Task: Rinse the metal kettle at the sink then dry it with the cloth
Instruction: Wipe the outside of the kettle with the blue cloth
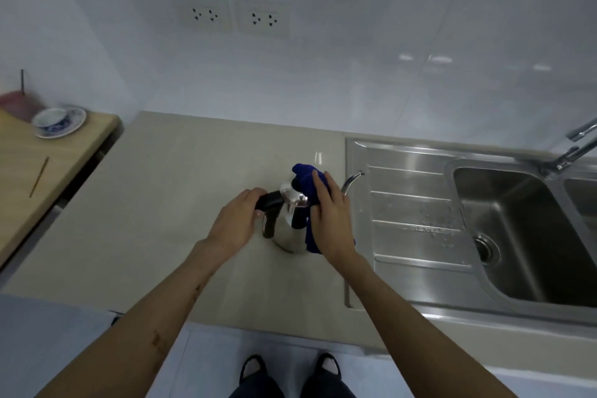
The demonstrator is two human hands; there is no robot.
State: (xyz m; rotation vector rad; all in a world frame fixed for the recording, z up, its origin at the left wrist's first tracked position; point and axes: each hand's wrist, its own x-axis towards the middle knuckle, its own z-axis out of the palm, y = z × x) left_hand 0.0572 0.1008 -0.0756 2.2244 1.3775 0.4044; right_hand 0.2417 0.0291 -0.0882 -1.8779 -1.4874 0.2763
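**Steel kettle held on the counter, blue cloth pressed to its side**

Steel and shiny, the kettle [287, 226] stands upright on the beige counter [168, 203], between my two hands and just left of the sink's ribbed draining board [410, 203]. My left hand [237, 220] is wrapped around the black handle [271, 200] at the kettle's left, fingers curled over its top. My right hand [329, 220] lies flat against the kettle's right side, palm and fingers pressing the blue cloth [307, 181] onto the metal. The cloth bunches up above my right fingertips, over the lid area, and hangs down below my right wrist along the kettle's body. I cannot tell whether the fingers close around the cloth or only press on it.

Past my right hand the curved spout [350, 179] sticks out towards the draining board, its tip over the steel edge. Farther right of that hand is the sink basin [517, 229] with its drain, and water drops speckle the board near it. The tap [578, 145] rises at the far right, well away from both hands.

Well to the left of my left hand is a wooden surface [42, 171] with a blue-and-white bowl [53, 119] sitting on a saucer, and a thin stick [38, 176] lying nearer me. Two wall sockets [235, 18] sit on the white tiles ahead of my hands. Below my forearms I see dark shoes [290, 371] on the floor.
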